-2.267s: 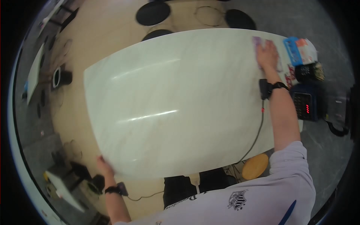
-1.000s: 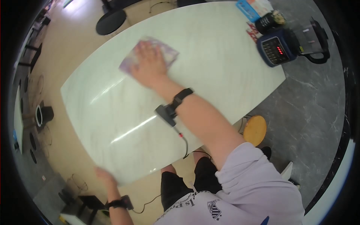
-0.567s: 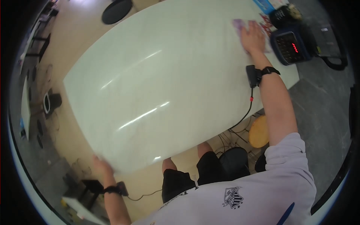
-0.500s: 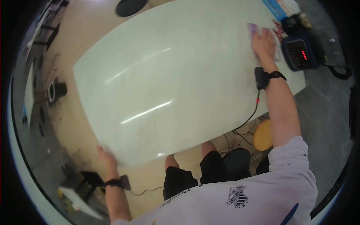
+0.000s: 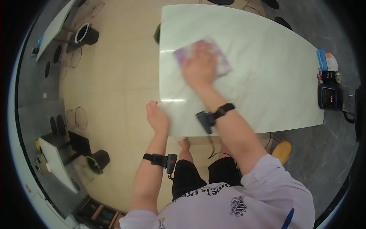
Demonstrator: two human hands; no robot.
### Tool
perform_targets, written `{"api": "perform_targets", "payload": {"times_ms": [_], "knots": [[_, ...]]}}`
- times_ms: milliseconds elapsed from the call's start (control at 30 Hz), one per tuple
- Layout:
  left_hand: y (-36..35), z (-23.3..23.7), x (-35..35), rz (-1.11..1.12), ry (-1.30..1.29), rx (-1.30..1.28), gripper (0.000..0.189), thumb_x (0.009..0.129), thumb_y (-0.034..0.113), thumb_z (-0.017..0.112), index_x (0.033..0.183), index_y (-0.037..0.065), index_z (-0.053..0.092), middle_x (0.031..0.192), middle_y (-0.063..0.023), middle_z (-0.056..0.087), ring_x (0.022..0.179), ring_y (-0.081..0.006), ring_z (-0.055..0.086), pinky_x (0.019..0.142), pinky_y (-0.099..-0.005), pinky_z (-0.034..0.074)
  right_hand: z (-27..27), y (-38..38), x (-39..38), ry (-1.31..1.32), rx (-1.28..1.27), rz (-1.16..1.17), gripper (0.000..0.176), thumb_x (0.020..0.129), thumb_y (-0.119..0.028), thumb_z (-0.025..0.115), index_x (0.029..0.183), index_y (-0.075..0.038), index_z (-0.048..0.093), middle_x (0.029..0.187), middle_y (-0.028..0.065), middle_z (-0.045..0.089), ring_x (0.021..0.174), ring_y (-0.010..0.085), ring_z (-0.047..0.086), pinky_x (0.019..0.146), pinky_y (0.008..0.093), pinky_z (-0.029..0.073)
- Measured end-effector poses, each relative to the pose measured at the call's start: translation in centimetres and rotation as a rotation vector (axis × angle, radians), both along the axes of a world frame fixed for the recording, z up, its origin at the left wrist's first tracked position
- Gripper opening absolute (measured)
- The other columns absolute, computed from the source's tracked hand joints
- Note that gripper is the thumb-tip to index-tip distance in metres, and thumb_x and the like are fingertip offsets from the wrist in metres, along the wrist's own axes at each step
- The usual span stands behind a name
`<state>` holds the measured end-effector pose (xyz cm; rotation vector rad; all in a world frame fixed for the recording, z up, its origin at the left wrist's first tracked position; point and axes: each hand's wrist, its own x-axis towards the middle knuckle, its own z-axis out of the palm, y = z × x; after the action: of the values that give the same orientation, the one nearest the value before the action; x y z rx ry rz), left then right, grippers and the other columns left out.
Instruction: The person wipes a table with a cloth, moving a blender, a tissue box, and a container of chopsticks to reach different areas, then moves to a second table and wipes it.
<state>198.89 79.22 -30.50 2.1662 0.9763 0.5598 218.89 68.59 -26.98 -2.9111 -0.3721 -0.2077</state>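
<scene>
Purple cloth [image 5: 222,64] lies on the table [image 5: 267,80] under the right hand [image 5: 201,66], fingers outstretched; the left hand [image 5: 158,119] is at the edge, its grip unclear. Wiping seems underway — the next stroke needs even pressure.

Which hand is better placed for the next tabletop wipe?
Probably the right hand: it rests on the purple cloth atop the tabletop, while the left hand is at its edge without a cloth.
</scene>
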Motion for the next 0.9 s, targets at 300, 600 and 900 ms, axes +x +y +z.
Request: {"api": "perform_targets", "payload": {"times_ms": [300, 600, 900], "knots": [[2.4, -2.0, -1.3, -0.011, 0.126, -0.111, 0.031, 0.1, 0.018, 0.04, 0.11, -0.003, 0.06, 0.102, -0.0168, 0.063, 0.092, -0.028, 0.061, 0.084, -0.0426, 0.05, -0.5, 2.3, -5.5, 0.035, 0.194, 0.215, 0.075, 0.099, -0.045, 0.045, 0.156, 0.001, 0.033, 0.166, 0.0171, 0.028, 0.156, 0.03, 0.02, 0.125, 0.0532, 0.011], [2.8, 0.9, -0.4, 0.098, 0.084, -0.5, 0.052, 0.109, 0.036, 0.028, 0.134, -0.005, 0.048, 0.125, -0.0205, 0.062, 0.115, -0.0291, 0.059, 0.106, -0.0415, 0.044, -0.1, -32.0, 5.6, -0.067, 0.108, -0.121, 0.067, 0.099, -0.043, 0.046, 0.154, -0.005, 0.041, 0.163, 0.017, 0.034, 0.153, 0.0323, 0.029, 0.125, 0.0529, 0.015], [4.7, 1.9, -0.5, 0.14, 0.222, -0.356, 0.059, 0.111, 0.039, 0.027, 0.143, -0.007, 0.044, 0.139, -0.0187, 0.056, 0.122, -0.0291, 0.056, 0.11, -0.038, 0.041, -1.7, -67.4, 5.7, -0.026, -0.134, -0.616, 0.066, 0.103, -0.047, 0.042, 0.157, -0.01, 0.036, 0.165, 0.0137, 0.033, 0.153, 0.0301, 0.028, 0.125, 0.0488, 0.02]]}}
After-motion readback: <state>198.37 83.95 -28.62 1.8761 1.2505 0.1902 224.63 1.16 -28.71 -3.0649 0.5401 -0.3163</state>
